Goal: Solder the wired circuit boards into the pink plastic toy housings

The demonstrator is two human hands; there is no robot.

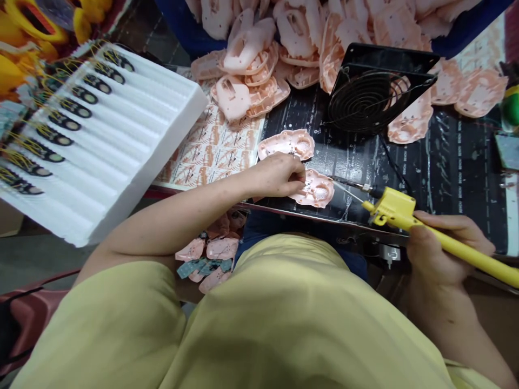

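Observation:
In the head view my right hand (pixel 441 248) is wrapped round a yellow soldering gun (pixel 399 208). Its dark metal tip and a thin solder wire point left, close to the right end of a pink plastic shell (pixel 318 189) at the table's front edge. My left hand (pixel 284 175) is over that shell's left part, fingers curled and pressed together. Whatever they pinch is hidden. Just behind the hand lies a second pink shell (pixel 287 145), its hollow side up, partly covered by the hand.
A black fan (pixel 365 100) with a wire grille stands behind the gun. Piled pink shells (pixel 249 65) fill the back around a blue bin (pixel 174 27). On the left, a white foam tray (pixel 133 124) bears a row of speakers (pixel 77 108) with yellow wires. More shells (pixel 221 248) lie below the edge.

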